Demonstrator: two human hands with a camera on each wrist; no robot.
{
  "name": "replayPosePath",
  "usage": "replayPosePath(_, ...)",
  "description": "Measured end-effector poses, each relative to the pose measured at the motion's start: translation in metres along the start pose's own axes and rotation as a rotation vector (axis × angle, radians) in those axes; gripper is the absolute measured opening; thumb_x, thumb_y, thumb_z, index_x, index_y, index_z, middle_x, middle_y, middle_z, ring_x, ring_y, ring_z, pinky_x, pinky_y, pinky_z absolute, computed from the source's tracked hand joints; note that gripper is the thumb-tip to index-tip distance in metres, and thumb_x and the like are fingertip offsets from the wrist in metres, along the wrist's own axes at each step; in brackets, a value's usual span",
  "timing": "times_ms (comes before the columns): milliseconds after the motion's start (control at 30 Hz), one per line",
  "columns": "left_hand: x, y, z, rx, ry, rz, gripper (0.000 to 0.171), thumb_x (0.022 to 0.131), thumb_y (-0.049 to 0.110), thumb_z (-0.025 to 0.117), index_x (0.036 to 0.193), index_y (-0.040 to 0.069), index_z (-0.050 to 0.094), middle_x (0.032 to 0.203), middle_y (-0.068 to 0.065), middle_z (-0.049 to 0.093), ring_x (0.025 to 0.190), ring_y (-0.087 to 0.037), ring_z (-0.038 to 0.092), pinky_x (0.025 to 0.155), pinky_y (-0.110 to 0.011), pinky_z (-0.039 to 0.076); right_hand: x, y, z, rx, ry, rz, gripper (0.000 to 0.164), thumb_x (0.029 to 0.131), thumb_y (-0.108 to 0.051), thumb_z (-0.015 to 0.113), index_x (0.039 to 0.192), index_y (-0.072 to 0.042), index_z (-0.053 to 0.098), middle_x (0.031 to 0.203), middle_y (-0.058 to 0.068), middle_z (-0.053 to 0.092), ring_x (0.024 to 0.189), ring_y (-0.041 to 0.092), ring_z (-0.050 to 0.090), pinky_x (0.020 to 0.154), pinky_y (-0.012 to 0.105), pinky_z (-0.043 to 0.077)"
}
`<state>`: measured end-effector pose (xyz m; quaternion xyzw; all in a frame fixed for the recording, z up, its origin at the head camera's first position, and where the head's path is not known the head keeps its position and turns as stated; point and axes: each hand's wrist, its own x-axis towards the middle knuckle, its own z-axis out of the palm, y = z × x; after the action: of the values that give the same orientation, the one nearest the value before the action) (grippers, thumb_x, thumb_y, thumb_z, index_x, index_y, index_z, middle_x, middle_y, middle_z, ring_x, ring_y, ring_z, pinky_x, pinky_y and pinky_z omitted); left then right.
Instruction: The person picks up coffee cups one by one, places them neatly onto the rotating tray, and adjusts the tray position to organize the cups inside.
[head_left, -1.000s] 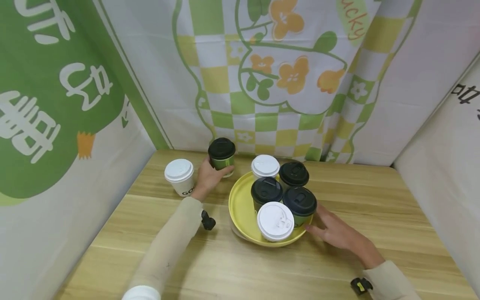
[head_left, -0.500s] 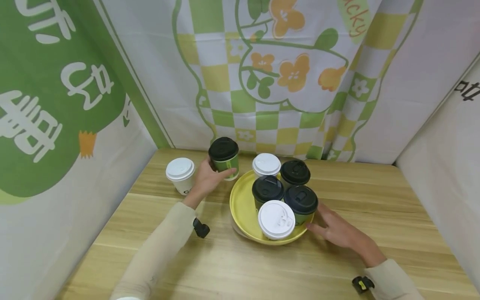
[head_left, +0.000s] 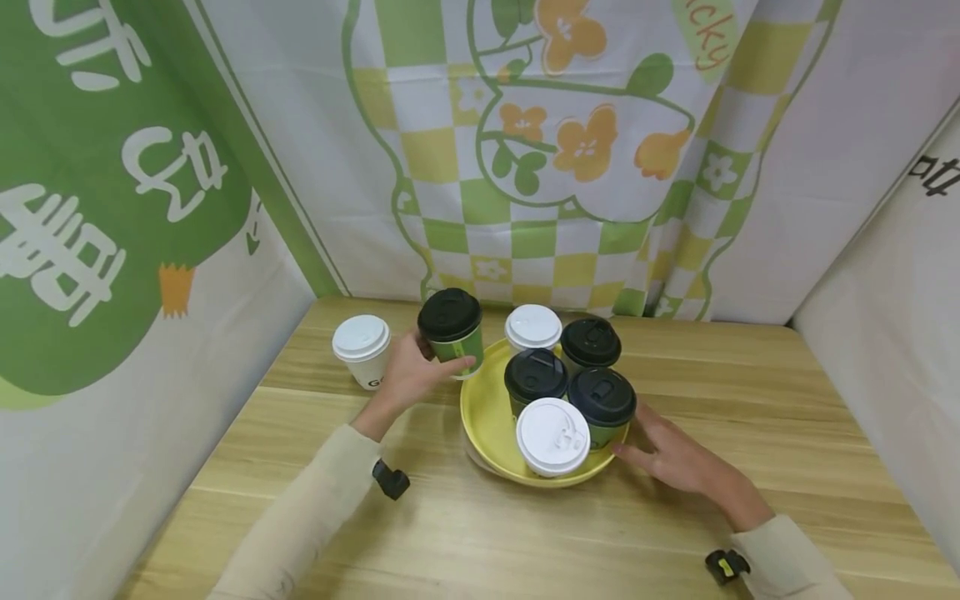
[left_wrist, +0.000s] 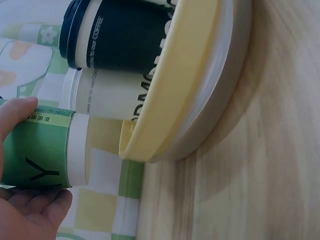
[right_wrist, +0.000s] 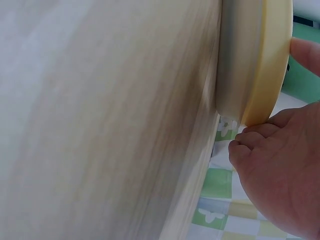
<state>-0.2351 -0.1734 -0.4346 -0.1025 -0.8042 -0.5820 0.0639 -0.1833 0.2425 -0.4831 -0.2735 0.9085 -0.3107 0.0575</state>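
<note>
My left hand (head_left: pixel 414 373) grips a green paper coffee cup (head_left: pixel 465 348) with a black lid, thumb on its near side. It is held slightly tilted at the left rim of a round yellow tray (head_left: pixel 480 421); the left wrist view shows its white base (left_wrist: pixel 78 150) raised off the table. On the tray stand lidded cups: a front white-lidded cup (head_left: pixel 553 437), a back white-lidded cup (head_left: pixel 532 327) and three black-lidded ones, among them a green cup (head_left: pixel 602 400) at the right. My right hand (head_left: pixel 671 450) holds the tray's right edge, thumb and curled fingertips against the rim (right_wrist: pixel 272 65).
Left of my left hand, a white paper cup (head_left: pixel 362 350) with a white lid stands on the wooden table (head_left: pixel 480 542). Beneath the tray is a beige round base (left_wrist: pixel 220 100). A patterned curtain (head_left: pixel 555 167) hangs behind, and cloth walls flank both sides.
My left hand lifts the green cup from the table and brings it right and nearer, up to the tray's left rim. The right hand and tray stay in place.
</note>
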Motion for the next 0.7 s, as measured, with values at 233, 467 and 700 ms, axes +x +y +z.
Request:
replayPosePath(233,-0.002,0.002,0.012,-0.037,-0.018,-0.029,0.071,0.082,0.015,0.092,0.142,0.005,0.057,0.138,-0.019,0.067,0.128,-0.033,0.067,0.113,-0.047,0.054,0.000,0.001,-0.001,0.006,0.000,0.001,0.088,0.105,-0.040,0.064,0.171,-0.014,0.012,0.172,0.028,0.025,0.156,0.051,0.030,0.125,0.071,0.027)
replayPosePath(467,-0.001,0.001,0.023,-0.020,-0.027,-0.036,0.068,0.082,0.016,0.092,0.140,0.004,0.058,0.136,-0.019,0.068,0.128,-0.034,0.067,0.112,-0.047,0.056,0.001,0.002,0.000,0.001,-0.004,0.008,0.089,0.105,-0.041,0.064,0.172,-0.014,0.011,0.172,0.028,0.024,0.157,0.051,0.029,0.125,0.070,0.026)
replayPosePath(700,0.003,-0.003,0.032,-0.025,-0.048,-0.039,0.068,0.082,0.011,0.091,0.140,0.001,0.057,0.136,-0.022,0.068,0.129,-0.036,0.067,0.112,-0.046,0.056,0.001,0.003,0.002,0.006,0.005,-0.002,0.090,0.105,-0.042,0.064,0.172,-0.016,0.009,0.173,0.027,0.024,0.157,0.051,0.029,0.126,0.070,0.026)
